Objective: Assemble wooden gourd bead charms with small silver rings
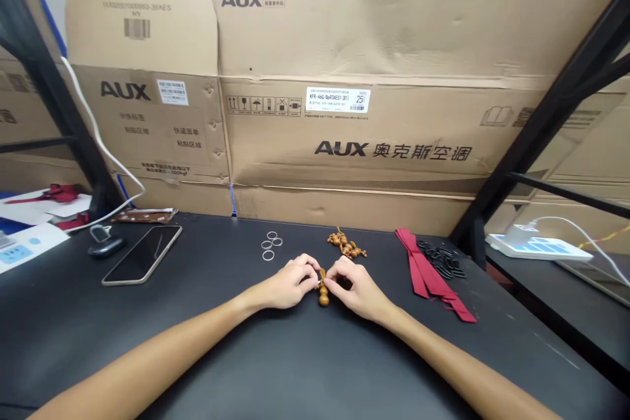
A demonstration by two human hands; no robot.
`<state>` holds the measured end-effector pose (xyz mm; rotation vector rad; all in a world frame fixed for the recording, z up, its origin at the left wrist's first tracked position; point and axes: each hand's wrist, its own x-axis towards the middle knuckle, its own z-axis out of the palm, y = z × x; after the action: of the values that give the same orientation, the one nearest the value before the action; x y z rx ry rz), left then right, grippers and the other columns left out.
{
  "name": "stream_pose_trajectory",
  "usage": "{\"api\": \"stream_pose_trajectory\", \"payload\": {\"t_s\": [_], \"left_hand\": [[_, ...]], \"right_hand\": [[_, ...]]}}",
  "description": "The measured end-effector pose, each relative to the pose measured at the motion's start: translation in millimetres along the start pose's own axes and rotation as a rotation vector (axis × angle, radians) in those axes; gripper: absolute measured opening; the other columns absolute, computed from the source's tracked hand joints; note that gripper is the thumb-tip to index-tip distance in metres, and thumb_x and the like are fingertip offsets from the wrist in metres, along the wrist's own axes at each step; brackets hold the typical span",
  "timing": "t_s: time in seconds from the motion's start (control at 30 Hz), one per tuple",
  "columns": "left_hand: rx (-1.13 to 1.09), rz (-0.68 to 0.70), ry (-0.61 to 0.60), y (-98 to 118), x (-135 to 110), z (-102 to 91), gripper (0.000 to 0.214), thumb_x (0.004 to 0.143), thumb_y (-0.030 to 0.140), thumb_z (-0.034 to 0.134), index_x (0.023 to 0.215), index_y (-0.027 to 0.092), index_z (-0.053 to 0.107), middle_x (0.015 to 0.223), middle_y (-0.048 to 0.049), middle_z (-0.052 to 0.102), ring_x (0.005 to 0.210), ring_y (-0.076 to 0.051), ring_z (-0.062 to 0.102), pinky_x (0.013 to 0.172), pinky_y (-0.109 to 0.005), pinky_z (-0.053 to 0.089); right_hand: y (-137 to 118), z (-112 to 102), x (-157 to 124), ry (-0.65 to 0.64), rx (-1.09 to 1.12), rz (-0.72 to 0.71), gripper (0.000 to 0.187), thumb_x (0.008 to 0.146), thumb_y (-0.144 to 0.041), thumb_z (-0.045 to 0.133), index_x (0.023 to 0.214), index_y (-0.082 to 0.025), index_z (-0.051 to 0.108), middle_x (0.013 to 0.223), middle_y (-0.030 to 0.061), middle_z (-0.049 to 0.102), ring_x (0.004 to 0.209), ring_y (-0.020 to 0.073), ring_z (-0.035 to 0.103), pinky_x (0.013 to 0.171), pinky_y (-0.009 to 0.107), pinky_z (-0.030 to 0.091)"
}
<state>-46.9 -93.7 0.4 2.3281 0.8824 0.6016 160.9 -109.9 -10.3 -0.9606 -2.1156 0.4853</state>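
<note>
A small brown gourd pendant (323, 296) with a cord loop (322, 273) lies between my two hands, over the black table. My left hand (294, 282) is closed in a pinch at the left of the loop. A thin shiny bit of metal, seemingly a ring, shows at its fingertips; most of it is hidden. From the other side, my right hand (358, 287) pinches at the pendant's cord, thumb and forefinger together. Just beyond the hands is a small pile of similar gourd pendants (347, 246). Several loose metal rings (268, 254) lie beyond my left hand.
Red fabric strips (427, 272) and black clasps (443, 258) lie at the right. On the left are a phone (142, 254), a dark fob-like object (105, 246) and a brown wrapper (145, 215). Cardboard (344, 131) walls the back; a power strip (539, 247) sits far right.
</note>
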Motion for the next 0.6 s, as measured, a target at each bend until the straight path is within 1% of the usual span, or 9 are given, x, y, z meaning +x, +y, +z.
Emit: {"api": "stream_pose_trajectory", "payload": {"t_s": [0.1,0.23,0.37,0.43,0.5,0.6], "left_hand": [[-0.003,0.006,-0.018,0.5,-0.4,-1.5,0.023,0.096,0.026,0.043,0.080,0.018,0.057,0.116,-0.0057,0.053,0.105,-0.018,0.052,0.096,-0.036,0.039],[-0.057,0.014,-0.010,0.0,-0.4,-2.9,0.024,0.096,0.027,0.042,0.080,0.018,0.057,0.115,-0.0059,0.052,0.104,-0.018,0.052,0.095,-0.034,0.041],[-0.069,0.029,0.019,0.3,-0.8,-2.9,0.024,0.097,0.029,0.041,0.080,0.018,0.055,0.112,-0.0060,0.052,0.101,-0.017,0.053,0.093,-0.032,0.042],[-0.052,0.042,0.036,0.6,-1.2,-2.6,0.024,0.097,0.029,0.039,0.081,0.019,0.054,0.112,-0.0061,0.052,0.102,-0.017,0.052,0.093,-0.032,0.042],[-0.042,0.055,0.045,0.9,-1.6,-2.7,0.023,0.098,0.029,0.038,0.082,0.019,0.053,0.112,-0.0061,0.052,0.099,-0.017,0.052,0.093,-0.032,0.042],[-0.029,0.075,0.049,1.7,-2.2,-4.5,0.022,0.098,0.026,0.036,0.085,0.019,0.052,0.111,-0.0062,0.051,0.096,-0.016,0.052,0.091,-0.031,0.043]], "right_hand": [[1.2,1.0,0.4,0.009,-0.022,0.013,0.021,0.089,-0.032,0.052,0.072,-0.021,0.059,0.071,0.0028,0.062,0.071,0.0181,0.054,0.067,0.031,0.044],[2.3,1.7,1.4,0.019,-0.058,0.030,0.020,0.088,-0.030,0.053,0.072,-0.021,0.058,0.070,0.0031,0.061,0.070,0.0183,0.054,0.066,0.032,0.044],[1.2,0.1,0.9,0.047,-0.085,0.068,0.020,0.088,-0.036,0.057,0.074,-0.022,0.057,0.074,0.0032,0.062,0.074,0.0189,0.054,0.069,0.033,0.045],[1.5,-0.9,0.2,0.033,-0.143,0.050,0.021,0.083,-0.040,0.063,0.075,-0.022,0.057,0.077,0.0029,0.061,0.077,0.0196,0.054,0.072,0.034,0.046],[3.5,-1.5,-0.3,0.007,-0.228,-0.002,0.019,0.079,-0.038,0.067,0.076,-0.022,0.057,0.079,0.0030,0.060,0.080,0.0205,0.053,0.075,0.035,0.045],[9.3,-2.0,-0.3,0.009,-0.320,-0.052,0.009,0.081,-0.028,0.062,0.077,-0.021,0.058,0.082,0.0044,0.059,0.082,0.0212,0.052,0.077,0.036,0.045]]}}
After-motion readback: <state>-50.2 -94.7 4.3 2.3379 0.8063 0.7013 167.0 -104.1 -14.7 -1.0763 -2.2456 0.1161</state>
